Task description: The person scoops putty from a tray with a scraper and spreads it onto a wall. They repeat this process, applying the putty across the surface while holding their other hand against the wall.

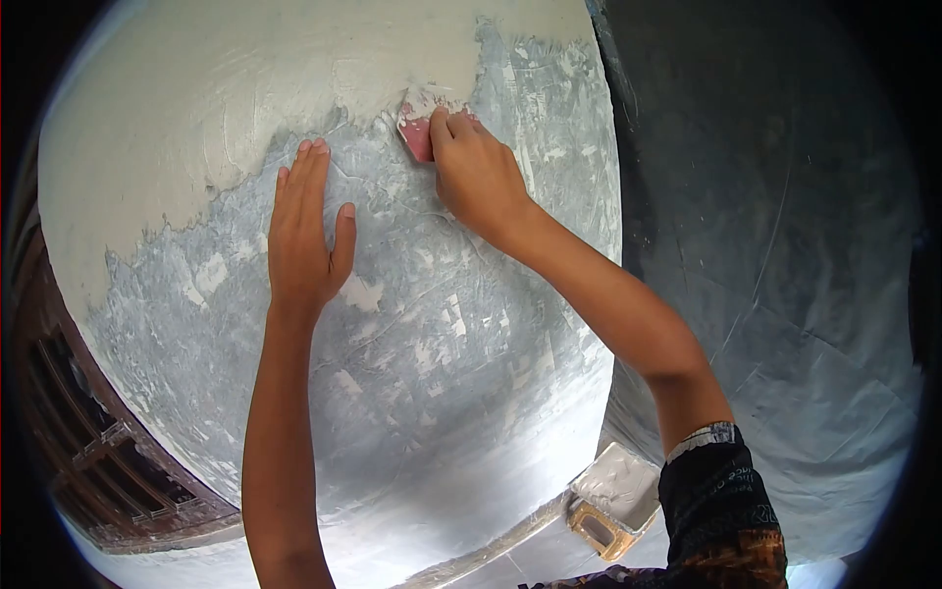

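Observation:
My right hand point(478, 177) grips a red putty scraper point(417, 137) smeared with pale putty. The scraper's blade presses against the wall point(422, 265) along the ragged lower edge of a cream putty coat point(265, 88). Below that edge the wall surface is grey with scattered white patches. Flat against this grey part rests my left hand point(306, 231), fingers stretched upward and thumb apart, holding nothing. Its fingertips lie just under the putty edge, to the left of the scraper.
A yellowish container point(601, 530) with whitish paste point(618, 486) in it stands at the wall's foot, lower right. Dark sheeting point(775, 294) hangs along the right side. A brown window frame with bars point(108, 442) borders the wall at lower left.

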Tool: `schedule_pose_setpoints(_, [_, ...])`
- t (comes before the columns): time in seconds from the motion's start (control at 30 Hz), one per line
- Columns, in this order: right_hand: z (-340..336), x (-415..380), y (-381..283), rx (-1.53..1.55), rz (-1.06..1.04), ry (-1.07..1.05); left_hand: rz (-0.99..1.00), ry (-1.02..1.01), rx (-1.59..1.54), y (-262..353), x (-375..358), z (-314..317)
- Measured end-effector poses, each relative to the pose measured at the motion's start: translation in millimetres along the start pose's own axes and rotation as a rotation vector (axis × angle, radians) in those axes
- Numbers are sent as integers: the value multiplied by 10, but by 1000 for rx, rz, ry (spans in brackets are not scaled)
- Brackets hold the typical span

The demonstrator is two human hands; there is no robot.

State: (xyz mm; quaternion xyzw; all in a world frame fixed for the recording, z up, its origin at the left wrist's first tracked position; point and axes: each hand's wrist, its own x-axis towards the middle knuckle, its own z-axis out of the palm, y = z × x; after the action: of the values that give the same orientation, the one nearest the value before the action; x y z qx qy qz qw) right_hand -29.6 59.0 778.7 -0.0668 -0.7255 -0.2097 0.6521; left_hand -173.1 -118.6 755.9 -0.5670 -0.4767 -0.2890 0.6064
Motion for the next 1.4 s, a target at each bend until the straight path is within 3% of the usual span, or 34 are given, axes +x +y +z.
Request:
schedule_pose_setpoints(0.1, [-224,-9,-185,155,25,-15,34,-27,46,-190,9,-259])
schedule_pose_setpoints(0.17, [-351,287,-133,192,152,57,53,-36,59,-285,6,-349])
schedule_pose_setpoints(0.23, [-230,618,80,114,194,185,91,-45,73,-361,-9,-394])
schedule_pose_setpoints(0.33, [1,938,287,13,248,181,98,-58,47,-348,-16,-401])
schedule_pose_setpoints(0.63, [-64,329,-481,13,175,63,136,-37,30,-365,-37,-375])
schedule_pose_setpoints(0.77, [-108,711,-169,-40,259,200,138,-32,33,-370,-39,-357])
schedule_pose_setpoints(0.93, [163,845,82,-126,218,152,132,-35,43,-379,-38,-342])
schedule_pose_setpoints(1.1, [-29,200,-581,2,65,48,136,-22,35,-367,-31,-357])
schedule_pose_setpoints(1.3, [-110,682,-115,10,211,200,111,-35,-10,-382,-63,-321])
schedule_pose_setpoints(1.4, [69,841,143,-74,175,157,109,-29,6,-383,-42,-324])
